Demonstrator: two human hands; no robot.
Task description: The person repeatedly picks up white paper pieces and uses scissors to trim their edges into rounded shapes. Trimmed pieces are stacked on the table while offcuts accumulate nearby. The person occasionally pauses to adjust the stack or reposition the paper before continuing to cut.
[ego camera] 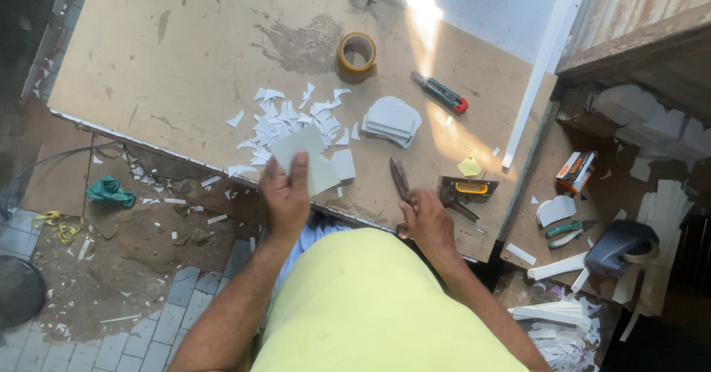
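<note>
Your yellow-shirted body hides the near table edge, and the top corner cuts off a small object. Your right hand [428, 222] closes on the handles of the dark metal scissors [401, 182], whose blades lie on the board; exactly how the fingers wrap is hard to tell. Your left hand [285, 194] pinches a pale grey-white cut card piece [305, 157] above the near edge. The worn brown board table [170, 54] stands over dusty paving. Around you lie white offcut scraps [285, 120], a stack of cut cards [391, 120], a yellow tape roll [357, 51], a utility knife [441, 93] and a staple gun [466, 190].
</note>
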